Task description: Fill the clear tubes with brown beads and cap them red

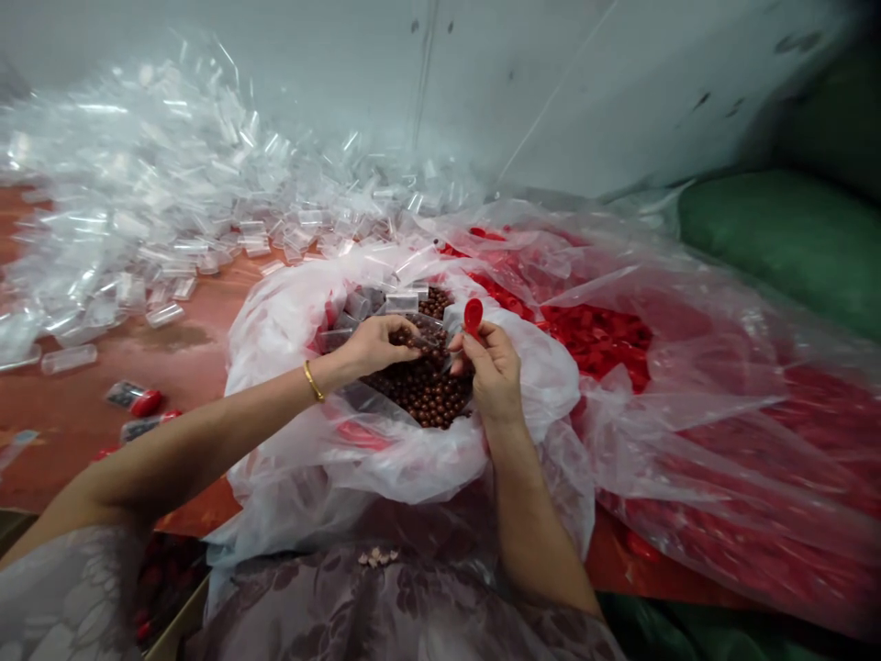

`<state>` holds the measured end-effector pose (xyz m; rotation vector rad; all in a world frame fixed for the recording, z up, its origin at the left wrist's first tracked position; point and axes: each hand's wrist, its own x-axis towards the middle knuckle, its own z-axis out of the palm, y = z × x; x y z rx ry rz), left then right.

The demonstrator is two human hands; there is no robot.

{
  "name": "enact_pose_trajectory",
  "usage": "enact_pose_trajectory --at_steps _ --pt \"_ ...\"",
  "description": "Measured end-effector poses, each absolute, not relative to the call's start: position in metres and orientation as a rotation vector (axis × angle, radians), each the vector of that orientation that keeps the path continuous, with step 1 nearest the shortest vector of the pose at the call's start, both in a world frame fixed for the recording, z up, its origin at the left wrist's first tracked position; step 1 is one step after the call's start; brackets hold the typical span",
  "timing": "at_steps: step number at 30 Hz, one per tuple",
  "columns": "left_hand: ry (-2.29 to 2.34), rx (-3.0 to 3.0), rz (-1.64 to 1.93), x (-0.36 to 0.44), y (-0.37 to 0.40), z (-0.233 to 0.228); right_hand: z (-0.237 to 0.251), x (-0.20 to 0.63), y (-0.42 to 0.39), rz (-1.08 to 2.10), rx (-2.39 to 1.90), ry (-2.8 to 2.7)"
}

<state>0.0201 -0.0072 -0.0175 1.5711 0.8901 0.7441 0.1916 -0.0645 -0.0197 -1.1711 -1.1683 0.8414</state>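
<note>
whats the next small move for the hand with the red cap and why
Probably bring the right hand with the red cap across to the clear tube at the left hand and press it on: the tube lies over the brown beads with no cap visible on it.

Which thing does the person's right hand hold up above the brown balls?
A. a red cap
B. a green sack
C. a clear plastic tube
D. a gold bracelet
A: the right hand pinches a small red cap at its fingertips, just above the heap of brown balls. The gold bracelet sits on the left wrist, and the left hand rests on the balls.
</note>
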Motion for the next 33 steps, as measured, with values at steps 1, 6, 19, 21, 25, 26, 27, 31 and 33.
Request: enact_pose_trajectory --at_steps 1,6,19,21,25,26,27,31,33 --pt "0.820 1.452 0.795 0.017 -0.008 -0.017 -0.020 0.192 -0.064 0.848 -1.176 -1.171" --pt "0.686 1.220 0.809 0.003 -0.018 -0.013 -0.021 0.191 -0.064 0.938 -1.158 -1.168" --pt "0.619 0.995 0.781 -0.007 -0.033 -0.018 -0.007 0.176 -0.065 1.266 -1.237 -1.190" --pt "0.621 1.015 0.775 -0.007 -0.033 -0.020 -0.006 0.174 -0.066 1.304 -1.257 -1.228" --pt "0.651 1.077 0.783 -0.007 -0.034 -0.022 -0.006 0.172 -0.066 1.205 -1.294 -1.393" --pt "0.659 1.087 0.792 -0.007 -0.035 -0.022 -0.006 0.172 -0.066 1.153 -1.301 -1.445" --pt "0.660 1.094 0.802 -0.008 -0.036 -0.021 -0.006 0.173 -0.066 1.096 -1.307 -1.497" --pt "0.630 1.091 0.850 -0.008 -0.038 -0.019 -0.003 0.174 -0.065 0.988 -1.306 -1.558" --pt "0.632 1.102 0.869 -0.008 -0.038 -0.020 0.000 0.173 -0.063 1.076 -1.287 -1.430"
